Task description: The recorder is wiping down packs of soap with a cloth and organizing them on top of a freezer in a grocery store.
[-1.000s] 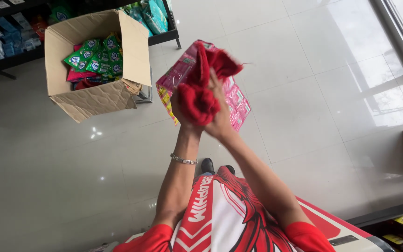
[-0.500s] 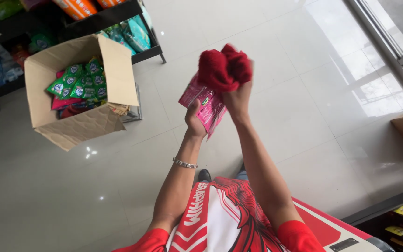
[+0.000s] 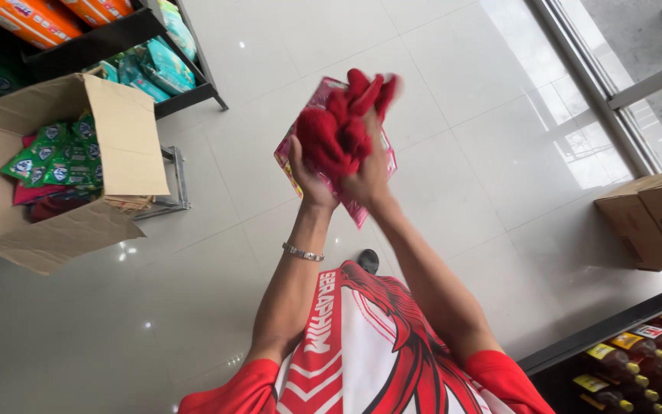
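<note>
Both my hands are raised in front of me over the floor. A crumpled red cloth [image 3: 336, 130] is bunched between them. My left hand [image 3: 306, 172] grips the cloth from the left and also presses a flat pink packet [image 3: 371, 157] behind it. The right hand [image 3: 369, 175] is closed on the cloth's right side, its fingers wrapped in the fabric. A metal bracelet [image 3: 303, 252] sits on my left wrist.
An open cardboard box [image 3: 47, 222] full of green sachets [image 3: 59, 157] rests on a small metal trolley [image 3: 168, 184] at the left. Dark shelves [image 3: 128, 34] with packaged goods stand behind it. Another cardboard box [image 3: 657, 218] and bottles [image 3: 637, 360] are at the right.
The red cloth has been bunched tighter against the pink packet, and both hands have shifted a little lower in view. My view has swung, so the box sits further left.
</note>
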